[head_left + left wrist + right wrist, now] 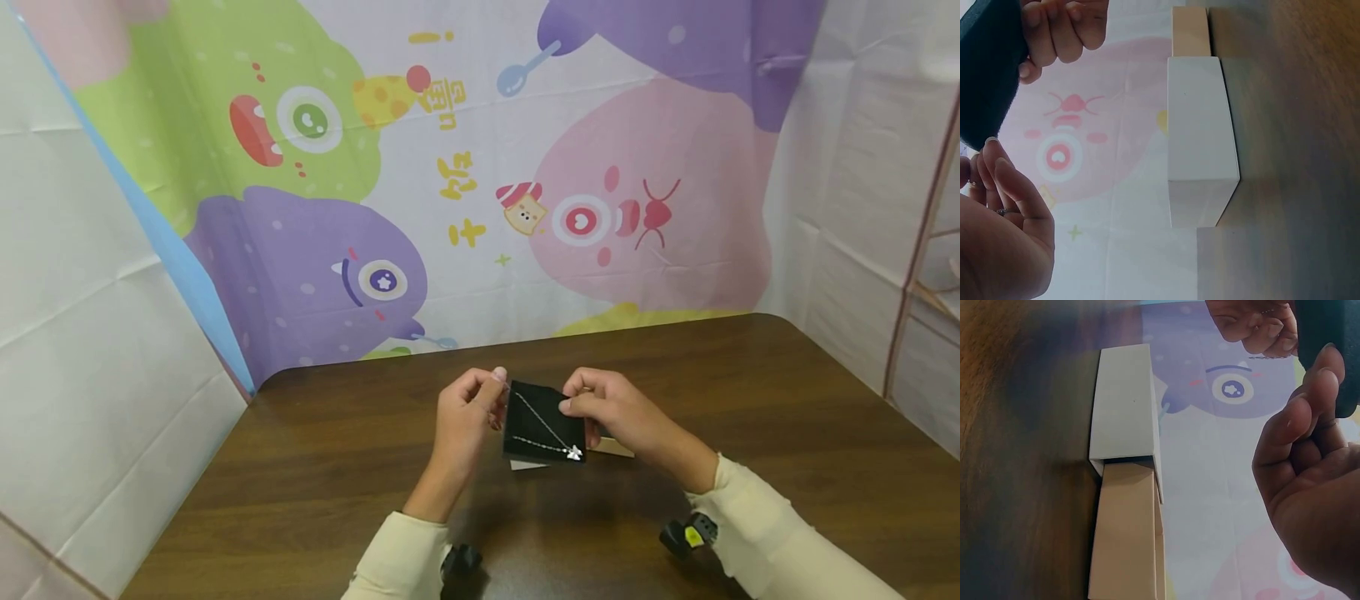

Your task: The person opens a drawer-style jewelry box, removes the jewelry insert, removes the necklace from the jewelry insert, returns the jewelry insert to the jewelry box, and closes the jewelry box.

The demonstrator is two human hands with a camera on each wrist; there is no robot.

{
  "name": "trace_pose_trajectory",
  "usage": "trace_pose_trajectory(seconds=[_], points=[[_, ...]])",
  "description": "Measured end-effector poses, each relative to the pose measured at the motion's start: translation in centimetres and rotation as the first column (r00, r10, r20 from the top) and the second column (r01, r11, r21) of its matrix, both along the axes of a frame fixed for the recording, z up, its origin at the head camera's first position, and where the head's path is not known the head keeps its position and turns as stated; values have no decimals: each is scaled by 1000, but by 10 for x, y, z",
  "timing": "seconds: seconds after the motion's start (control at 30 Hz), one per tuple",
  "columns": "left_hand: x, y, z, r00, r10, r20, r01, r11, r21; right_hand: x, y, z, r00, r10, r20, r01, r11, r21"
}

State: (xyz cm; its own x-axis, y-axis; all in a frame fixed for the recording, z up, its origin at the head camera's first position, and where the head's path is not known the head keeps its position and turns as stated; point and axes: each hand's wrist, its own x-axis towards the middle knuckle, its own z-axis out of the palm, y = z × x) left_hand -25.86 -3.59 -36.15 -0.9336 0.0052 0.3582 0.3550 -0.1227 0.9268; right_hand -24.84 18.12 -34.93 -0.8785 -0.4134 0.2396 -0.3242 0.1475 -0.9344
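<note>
Sleeves [780, 525] lie nearest; necklace [573, 452] is pinched by left hand [467, 410], black pad [529, 424] by right hand [611, 403]; gentle tension advised.

Table [300, 500]: brown, with a streaked wood grain and rounded far corners, as seen from this side of the room. Resting directly on it, near the middle: a white box sleeve [1200, 119]. A tan inner box [1124, 531] projects from the sleeve's open end, toward the person's right, part of its length remaining inside.
</note>
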Motion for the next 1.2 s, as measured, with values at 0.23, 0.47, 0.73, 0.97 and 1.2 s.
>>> trace_pose_trajectory(seconds=[0.23,0.47,0.73,0.97,1.2], points=[[1,0,1,1000,0,-8,0,1000,4,-1,0,-2,1000,-5,8,5,1000,2],[1,0,1,1000,1,-2,-1,1000,9,-1,0,-2,999,-22,30,22,1000,-4],[0,0,1,1000,15,14,-15,1000,20,-2,0,-3,999,-10,39,11,1000,-18],[2,0,2,999,0,39,-3,998,57,-3,1,-5,999,-16,40,17,1000,-17],[2,-1,3,996,-23,81,13,993,119,-5,3,-7,998,-9,66,12,999,-44]])
